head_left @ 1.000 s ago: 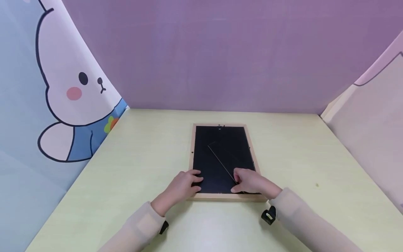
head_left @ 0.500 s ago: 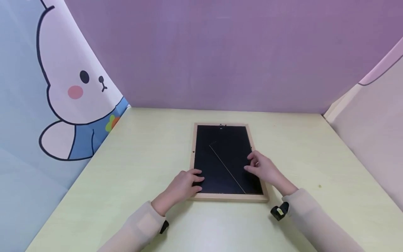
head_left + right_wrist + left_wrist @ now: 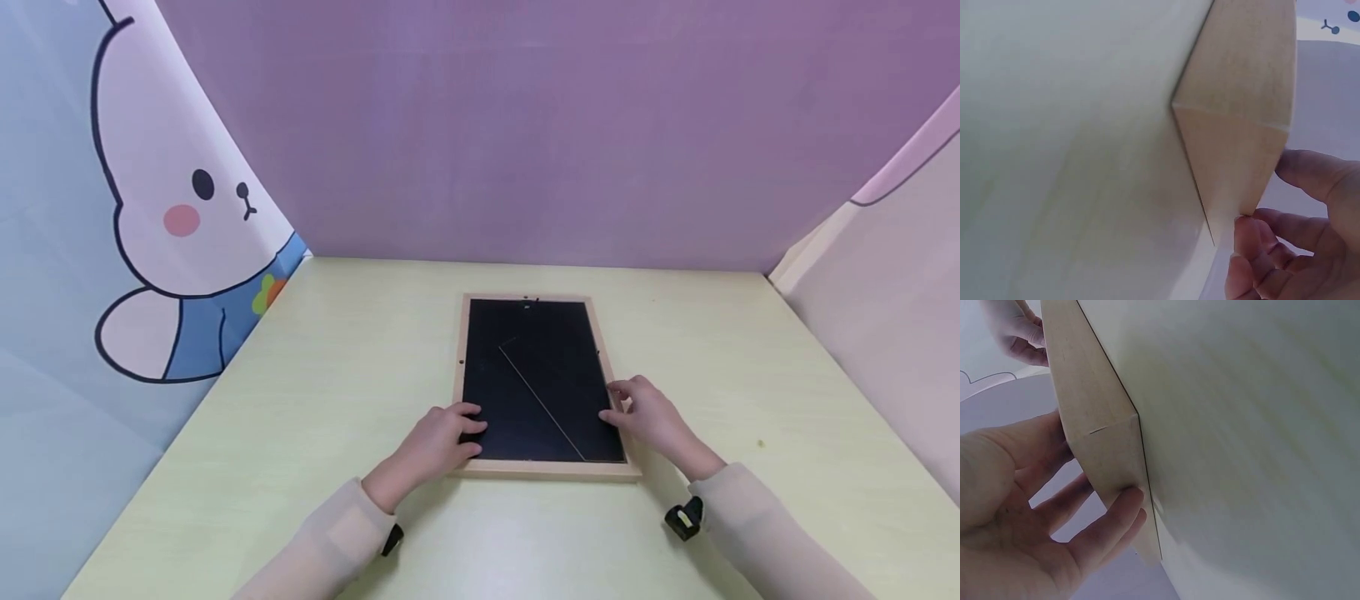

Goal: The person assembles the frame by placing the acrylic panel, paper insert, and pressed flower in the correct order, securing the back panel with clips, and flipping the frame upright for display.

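Note:
In the head view a wooden picture frame lies back side up on the table, its black backing board showing. A thin slanting line on the board marks the edge of a flat stand flap. My left hand grips the frame's left side near the front corner, fingertips over the backing; in the left wrist view one finger bends onto the wooden side. My right hand holds the right side, thumb over the board's edge, while in the right wrist view other fingers touch the outer wood.
Small dark metal fasteners sit along the frame's edges. The pale table meets a purple wall behind and a rabbit-print panel at left. Both wrists carry black straps below light sleeves.
My right hand has let go of the flap's front end and moved right, out to the frame's right edge. The flap lies flat. My left hand stays in place.

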The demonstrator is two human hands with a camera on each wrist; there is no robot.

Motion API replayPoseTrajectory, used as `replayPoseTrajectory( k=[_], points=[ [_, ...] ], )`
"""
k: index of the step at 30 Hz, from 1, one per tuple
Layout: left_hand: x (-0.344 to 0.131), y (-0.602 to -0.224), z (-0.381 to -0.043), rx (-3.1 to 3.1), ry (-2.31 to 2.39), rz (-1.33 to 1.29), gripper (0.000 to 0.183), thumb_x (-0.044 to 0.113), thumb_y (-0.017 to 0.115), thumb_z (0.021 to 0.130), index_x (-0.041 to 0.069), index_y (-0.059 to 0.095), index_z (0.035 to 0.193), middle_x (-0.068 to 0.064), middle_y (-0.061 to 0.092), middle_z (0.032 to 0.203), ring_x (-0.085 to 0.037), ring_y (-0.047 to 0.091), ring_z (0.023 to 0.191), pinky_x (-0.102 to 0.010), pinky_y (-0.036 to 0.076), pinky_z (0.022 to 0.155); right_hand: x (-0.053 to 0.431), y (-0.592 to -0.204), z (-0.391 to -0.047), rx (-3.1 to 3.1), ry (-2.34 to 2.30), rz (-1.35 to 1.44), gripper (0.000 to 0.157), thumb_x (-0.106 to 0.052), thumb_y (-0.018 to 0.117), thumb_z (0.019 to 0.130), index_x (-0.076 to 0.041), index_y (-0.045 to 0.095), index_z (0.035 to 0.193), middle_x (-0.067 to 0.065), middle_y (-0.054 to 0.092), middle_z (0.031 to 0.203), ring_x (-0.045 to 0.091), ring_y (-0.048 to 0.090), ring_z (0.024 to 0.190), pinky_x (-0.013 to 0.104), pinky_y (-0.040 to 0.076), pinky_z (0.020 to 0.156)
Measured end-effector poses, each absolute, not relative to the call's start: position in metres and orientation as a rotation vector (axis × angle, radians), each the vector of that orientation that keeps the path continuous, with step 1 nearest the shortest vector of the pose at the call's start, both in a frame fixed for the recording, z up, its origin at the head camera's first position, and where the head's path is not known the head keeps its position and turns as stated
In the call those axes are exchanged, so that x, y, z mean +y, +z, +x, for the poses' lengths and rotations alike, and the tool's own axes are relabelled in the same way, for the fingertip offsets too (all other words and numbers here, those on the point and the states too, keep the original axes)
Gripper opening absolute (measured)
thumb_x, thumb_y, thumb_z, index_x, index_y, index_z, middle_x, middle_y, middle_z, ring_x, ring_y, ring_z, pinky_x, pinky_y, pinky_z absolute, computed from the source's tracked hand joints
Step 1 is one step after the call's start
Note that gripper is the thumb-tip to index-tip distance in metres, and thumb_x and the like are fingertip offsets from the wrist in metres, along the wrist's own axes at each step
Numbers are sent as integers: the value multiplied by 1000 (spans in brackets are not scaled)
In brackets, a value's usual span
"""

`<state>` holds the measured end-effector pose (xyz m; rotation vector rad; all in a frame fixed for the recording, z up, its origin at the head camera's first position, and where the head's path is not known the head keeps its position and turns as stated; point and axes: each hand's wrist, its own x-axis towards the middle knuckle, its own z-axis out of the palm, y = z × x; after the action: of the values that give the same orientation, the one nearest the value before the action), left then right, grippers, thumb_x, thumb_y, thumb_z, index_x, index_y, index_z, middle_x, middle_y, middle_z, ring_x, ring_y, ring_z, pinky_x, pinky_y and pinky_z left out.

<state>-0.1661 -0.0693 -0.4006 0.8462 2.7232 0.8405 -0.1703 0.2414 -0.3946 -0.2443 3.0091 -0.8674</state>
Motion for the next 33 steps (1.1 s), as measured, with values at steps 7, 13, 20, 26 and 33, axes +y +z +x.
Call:
replayPoseTrajectory(
  k=[7,13,20,26,33],
  points=[
    [-69,-400,-166,2725,838,862,31,8,65,86,-3,63,114,-16,48,130,-31,53,110,-36,45,83,242,-399,-170,3042,-855,-314,45,-9,69,80,16,54,115,18,51,96,20,53,70,31,45,58],
    [-70,-400,-167,2732,824,862,32,9,64,86,-3,62,116,-16,48,131,-33,51,111,-37,45,86,242,-403,-171,3080,-817,-424,45,-7,69,81,18,52,115,16,50,94,17,51,67,28,44,56],
    [-70,-400,-167,2709,811,821,33,8,63,87,-3,60,118,-16,45,134,-35,46,117,-43,42,91,238,-403,-171,3148,-762,-542,42,-6,71,79,17,55,110,11,50,87,15,47,62,27,42,53],
    [-71,-399,-166,2705,806,786,34,8,62,88,-3,59,119,-15,43,135,-35,45,118,-41,44,88,237,-402,-172,3167,-685,-631,41,-7,70,80,16,56,111,8,49,86,10,42,58,26,39,52],
    [-70,-400,-165,2699,801,778,35,8,62,88,-3,58,120,-15,43,136,-35,45,118,-38,45,84,236,-403,-171,3227,-387,-747,35,-12,65,85,14,60,108,7,49,87,4,38,49,27,36,48]
  ],
)
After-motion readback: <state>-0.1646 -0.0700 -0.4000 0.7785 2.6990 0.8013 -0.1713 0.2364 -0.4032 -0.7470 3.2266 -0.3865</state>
